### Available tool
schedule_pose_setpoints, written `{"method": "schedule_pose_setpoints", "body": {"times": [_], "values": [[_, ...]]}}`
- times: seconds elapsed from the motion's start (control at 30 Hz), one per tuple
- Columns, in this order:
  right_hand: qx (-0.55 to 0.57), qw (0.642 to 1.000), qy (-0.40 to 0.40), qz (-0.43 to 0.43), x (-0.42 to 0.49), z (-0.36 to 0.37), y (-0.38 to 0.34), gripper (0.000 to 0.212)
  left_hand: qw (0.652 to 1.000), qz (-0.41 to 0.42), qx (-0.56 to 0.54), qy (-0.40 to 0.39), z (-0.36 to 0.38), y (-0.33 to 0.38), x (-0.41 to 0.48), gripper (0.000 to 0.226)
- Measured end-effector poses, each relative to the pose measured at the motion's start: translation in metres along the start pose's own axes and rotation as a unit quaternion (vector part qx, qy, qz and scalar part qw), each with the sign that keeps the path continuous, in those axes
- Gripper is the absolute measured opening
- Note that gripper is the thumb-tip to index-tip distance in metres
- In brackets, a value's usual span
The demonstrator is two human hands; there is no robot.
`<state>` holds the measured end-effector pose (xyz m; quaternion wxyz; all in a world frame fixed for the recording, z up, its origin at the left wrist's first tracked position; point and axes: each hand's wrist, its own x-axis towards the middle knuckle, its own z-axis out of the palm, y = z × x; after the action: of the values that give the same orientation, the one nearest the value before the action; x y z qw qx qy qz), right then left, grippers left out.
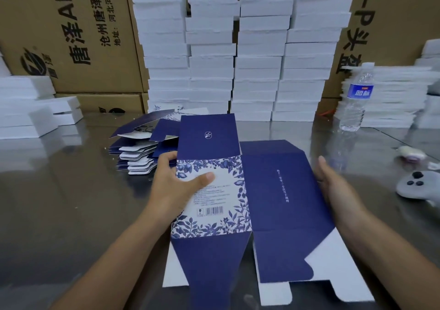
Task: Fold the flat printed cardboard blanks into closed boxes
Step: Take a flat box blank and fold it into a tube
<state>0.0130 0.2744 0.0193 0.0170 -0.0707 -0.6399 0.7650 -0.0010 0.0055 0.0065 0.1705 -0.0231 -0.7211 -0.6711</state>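
Printed blank (273, 190) sits at the near edge of the surface (71, 202), mid-width. Floral panel is on the left, navy panel on the right, end flaps splayed toward me and away. I cannot tell whether it rests or is lifted.

My left grip (176, 186) pinches the floral panel's left edge, thumb on the label, fingers curled behind, probably to anchor that crease. My right grip (333, 186) lies flat, fingers straight against the navy panel's right edge and holding nothing. I judge it ready to push the sleeve square.

Pile of flat blanks (140, 152) is just beyond the left grip. Steel shows to the left for swinging flaps. Grey controller (416, 183) and water bottle (356, 102) crowd the right edge. White box stacks (238, 55) line the far edge.
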Motion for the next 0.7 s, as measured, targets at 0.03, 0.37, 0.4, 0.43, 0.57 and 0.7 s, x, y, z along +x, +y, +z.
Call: {"method": "schedule_pose_setpoints", "body": {"times": [0.03,0.37,0.4,0.43,0.57,0.7], "values": [[-0.013,1.0,-0.003,-0.01,-0.002,0.002,0.003,0.047,1.0,0.004,0.007,-0.003,0.0,-0.001,0.0,0.082],[-0.171,0.974,0.058,-0.134,-0.005,0.012,0.009,0.055,0.997,-0.004,0.05,0.065,0.004,0.002,-0.001,0.042],[-0.174,0.973,0.057,-0.139,-0.004,0.012,0.011,0.055,0.995,-0.001,0.061,0.075,0.004,0.002,0.0,0.041],[-0.176,0.973,0.054,-0.141,-0.005,0.012,0.011,0.057,0.994,0.01,0.073,0.08,0.003,0.002,0.0,0.039],[-0.164,0.976,0.044,-0.139,-0.004,0.014,0.01,0.061,0.991,0.038,0.091,0.096,0.003,-0.002,0.002,0.041],[-0.193,0.97,0.033,-0.142,-0.003,0.013,0.012,0.054,0.985,0.047,0.092,0.136,0.001,0.001,0.001,0.037]]}}
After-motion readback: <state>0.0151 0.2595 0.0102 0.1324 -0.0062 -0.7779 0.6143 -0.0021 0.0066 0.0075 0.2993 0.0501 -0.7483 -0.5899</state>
